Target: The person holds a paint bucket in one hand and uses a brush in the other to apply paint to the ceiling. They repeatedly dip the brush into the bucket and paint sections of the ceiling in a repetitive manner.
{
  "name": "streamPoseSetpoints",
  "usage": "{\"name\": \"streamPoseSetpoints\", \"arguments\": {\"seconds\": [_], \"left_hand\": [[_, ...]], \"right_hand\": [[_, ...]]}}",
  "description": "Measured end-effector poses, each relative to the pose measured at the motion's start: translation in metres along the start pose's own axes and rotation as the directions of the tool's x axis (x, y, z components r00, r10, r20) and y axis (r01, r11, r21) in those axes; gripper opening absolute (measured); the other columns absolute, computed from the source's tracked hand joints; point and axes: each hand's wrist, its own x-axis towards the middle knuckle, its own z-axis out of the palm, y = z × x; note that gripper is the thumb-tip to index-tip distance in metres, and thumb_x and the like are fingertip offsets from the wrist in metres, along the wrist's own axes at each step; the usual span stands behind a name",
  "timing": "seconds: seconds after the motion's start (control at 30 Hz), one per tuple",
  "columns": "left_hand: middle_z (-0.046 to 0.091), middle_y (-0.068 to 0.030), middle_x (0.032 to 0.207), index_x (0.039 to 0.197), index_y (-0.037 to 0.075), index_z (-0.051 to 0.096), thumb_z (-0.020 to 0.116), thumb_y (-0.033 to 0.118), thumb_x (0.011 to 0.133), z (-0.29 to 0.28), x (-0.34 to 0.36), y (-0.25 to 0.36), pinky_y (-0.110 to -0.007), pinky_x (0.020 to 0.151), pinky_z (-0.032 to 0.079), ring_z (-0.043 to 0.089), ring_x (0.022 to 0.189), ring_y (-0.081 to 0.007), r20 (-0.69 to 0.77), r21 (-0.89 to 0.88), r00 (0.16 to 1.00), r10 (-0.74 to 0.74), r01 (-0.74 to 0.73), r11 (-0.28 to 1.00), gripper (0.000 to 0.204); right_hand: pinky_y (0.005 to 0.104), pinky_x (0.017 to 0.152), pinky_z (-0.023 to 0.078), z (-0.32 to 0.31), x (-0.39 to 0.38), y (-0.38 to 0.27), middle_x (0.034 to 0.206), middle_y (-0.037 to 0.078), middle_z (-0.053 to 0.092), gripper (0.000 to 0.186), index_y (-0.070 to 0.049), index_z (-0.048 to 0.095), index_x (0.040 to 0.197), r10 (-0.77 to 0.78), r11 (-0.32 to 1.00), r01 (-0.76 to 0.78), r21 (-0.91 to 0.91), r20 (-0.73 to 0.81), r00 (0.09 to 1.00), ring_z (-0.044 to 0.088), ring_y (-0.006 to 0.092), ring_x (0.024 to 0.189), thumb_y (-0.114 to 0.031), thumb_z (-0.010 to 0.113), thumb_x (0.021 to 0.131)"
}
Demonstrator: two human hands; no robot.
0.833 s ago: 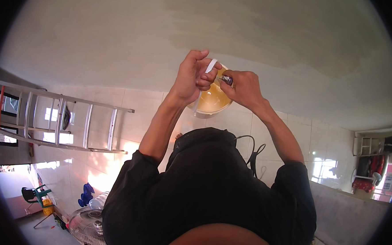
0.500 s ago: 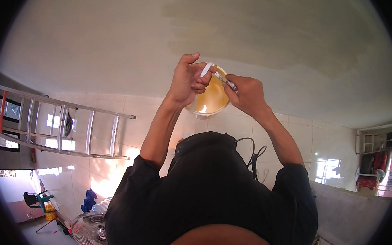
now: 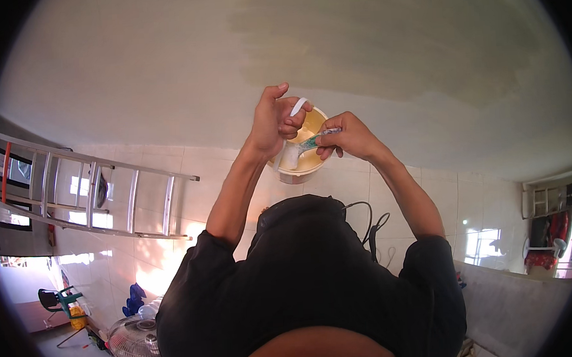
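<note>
My left hand [image 3: 271, 124] has its fingers hooked round the white handle [image 3: 299, 107] of a cream paint bucket [image 3: 299, 177], thumb pointing up. The bucket hangs in front of my chest, and its inside looks yellowish. In my right hand [image 3: 352, 136] is a paintbrush [image 3: 308, 144], pinched by its green, paint-smeared handle. Its white-coated bristles point left and down at the near left side of the bucket mouth, close under my left hand. Whether they touch the rim I cannot tell.
Ahead rises a pale wall [image 3: 163, 62] with a darker, damp-looking patch [image 3: 382, 41]. An aluminium ladder [image 3: 132, 198] is on the left. Lower left are a fan [image 3: 136, 345] and a green chair [image 3: 65, 300]. A black cable [image 3: 369, 231] loops beside my body, above the tiled floor [image 3: 410, 194].
My right hand has come down and slightly nearer, bringing the brush from the bucket's far right rim to its near left side. My left hand stays nearly in place on the handle.
</note>
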Motion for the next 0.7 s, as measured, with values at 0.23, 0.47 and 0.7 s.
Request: {"name": "streamPoseSetpoints", "arguments": {"seconds": [0.23, 0.47, 0.7], "left_hand": [[0.034, 0.0074, 0.062, 0.099, -0.001, 0.061, 0.041, 0.062, 0.092, 0.007, -0.003, -0.004, -0.019, 0.045, 0.020, 0.021, 0.050, -0.0024, -0.022, 0.025, 0.999, -0.028, 0.029, 0.999, 0.067], [0.032, 0.0076, 0.063, 0.098, -0.002, 0.061, 0.042, 0.060, 0.093, 0.024, -0.003, -0.005, -0.019, 0.045, 0.019, 0.020, 0.050, -0.0025, -0.075, 0.040, 0.994, -0.081, 0.084, 0.996, 0.065], [0.031, 0.0080, 0.062, 0.098, -0.001, 0.061, 0.040, 0.062, 0.093, 0.019, 0.001, -0.010, -0.020, 0.045, 0.018, 0.019, 0.051, -0.0027, -0.026, 0.079, 0.999, -0.041, 0.043, 0.996, 0.066]], "right_hand": [[0.0409, 0.061, 0.054, 0.007, -0.023, -0.023, 0.077, 0.020, 0.071, 0.019, 0.006, 0.069, 0.092, -0.275, 0.745, 0.170, -0.645, -0.065, 0.959, 0.070, 0.0332, 0.066, -0.012, 0.067, 0.085], [0.0435, 0.058, 0.051, 0.008, -0.019, 0.009, 0.068, 0.017, 0.064, 0.013, 0.000, 0.063, 0.091, -0.582, 0.496, 0.223, -0.839, -0.131, 0.802, 0.064, 0.0361, 0.064, -0.011, 0.066, 0.085], [0.0406, 0.056, 0.053, -0.003, -0.031, -0.007, 0.067, 0.019, 0.066, 0.016, 0.005, 0.066, 0.084, -0.442, 0.702, 0.152, -0.696, -0.258, 0.859, 0.067, 0.0337, 0.058, -0.011, 0.064, 0.083]]}}
